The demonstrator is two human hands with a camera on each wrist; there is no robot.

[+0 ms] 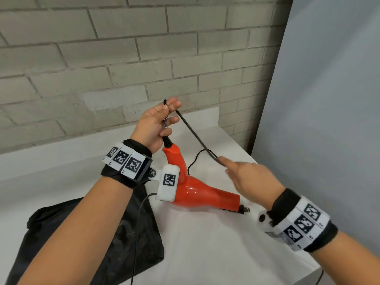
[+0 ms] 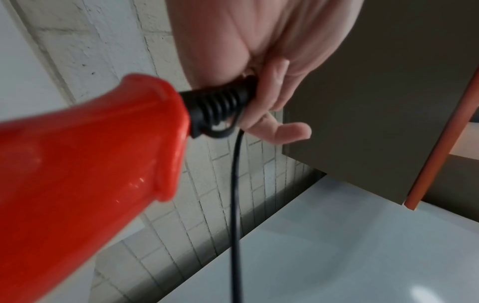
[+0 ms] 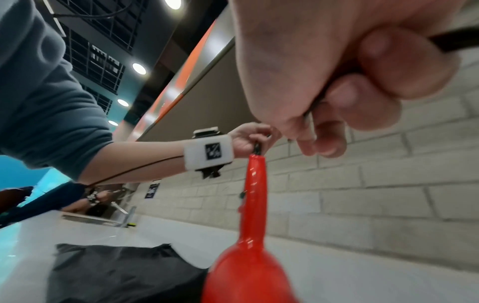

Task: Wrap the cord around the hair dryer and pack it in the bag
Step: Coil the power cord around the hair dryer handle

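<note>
A red hair dryer [image 1: 197, 190] lies on the white counter [image 1: 205, 243], its handle pointing up and away. My left hand [image 1: 158, 122] grips the black cord [image 1: 193, 130] just above the ribbed strain relief [image 2: 220, 104] at the handle's end, with a loop over the fingers. From there the cord runs taut down to my right hand [image 1: 246, 177], which pinches it above the dryer's barrel. In the right wrist view the cord [image 3: 451, 41] passes through the curled fingers [image 3: 388, 67]. The plug [image 1: 243, 209] lies by the nozzle. A black bag [image 1: 115, 239] lies flat at the left.
A brick wall [image 1: 123, 58] backs the counter, and a grey panel [image 1: 329, 99] stands to the right. The counter's right edge [image 1: 316, 266] is close to my right wrist. A sink [image 3: 103, 220] shows far off in the right wrist view.
</note>
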